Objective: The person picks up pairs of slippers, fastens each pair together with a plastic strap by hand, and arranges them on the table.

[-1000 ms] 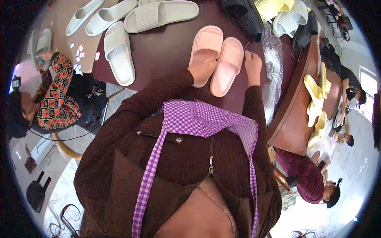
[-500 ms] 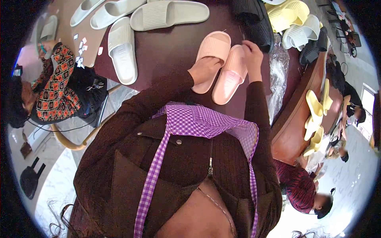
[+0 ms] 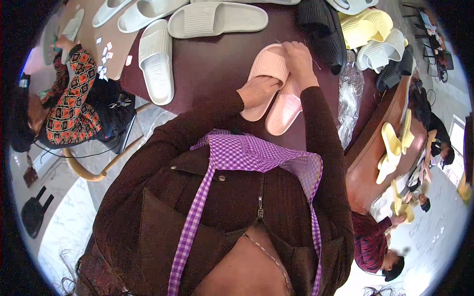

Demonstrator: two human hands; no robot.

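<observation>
Two peach-pink ribbed slide slippers lie side by side on the dark red table, toes pointing away from me. My left hand (image 3: 259,92) has its fingers tucked under the strap of the left slipper (image 3: 269,61), gripping it. At that slipper's toe, the fingers of my right hand (image 3: 299,61) are pinched together. A thin thread-like strand shows by the fingertips, but what they hold is too small to make out. My right hand and wrist cover the toe and part of the strap of the right slipper (image 3: 283,116).
Grey-white slides (image 3: 217,20) lie across the table's far left. Black slides (image 3: 323,32), yellow slides (image 3: 366,28) and crumpled clear plastic (image 3: 349,106) are at the right. People work on both sides; one at lower right (image 3: 373,241) handles yellow slippers.
My right hand has moved left, from the right slipper's toe to the left slipper's toe. My left hand stays in the strap. The person at lower right has lifted a yellow slipper.
</observation>
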